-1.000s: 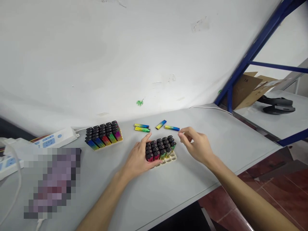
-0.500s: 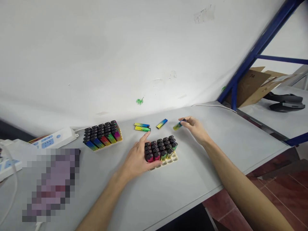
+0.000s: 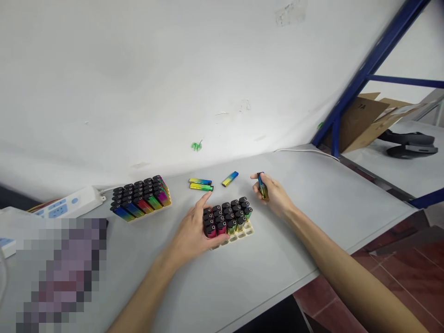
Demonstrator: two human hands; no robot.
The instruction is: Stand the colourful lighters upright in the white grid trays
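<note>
My right hand [image 3: 277, 198] holds a blue-and-yellow lighter [image 3: 263, 188] upright, its fingers closed round it above the table. To the left, my left hand [image 3: 190, 233] grips the left side of a pale tray [image 3: 239, 237], thumb along the front and index finger reaching past the back corner. Black-topped lighters [image 3: 228, 217] stand in rows in that tray; bare sockets show along its front edge. Behind it, two yellow, green and blue lighters [image 3: 201, 187] lie side by side, and another blue-and-yellow lighter [image 3: 230, 179] lies apart at an angle.
A second block of upright lighters [image 3: 141, 198] stands at the left. Beyond it are a white power strip [image 3: 65, 203] and a blurred-out object [image 3: 65, 273]. The wall [image 3: 173, 83] borders the table's back. A blue metal frame [image 3: 367, 69] and cardboard box [image 3: 364, 118] are at the right.
My right hand has lifted the lighter and turned it from slanting to upright. My left hand stays at the tray. The whole view has shifted slightly.
</note>
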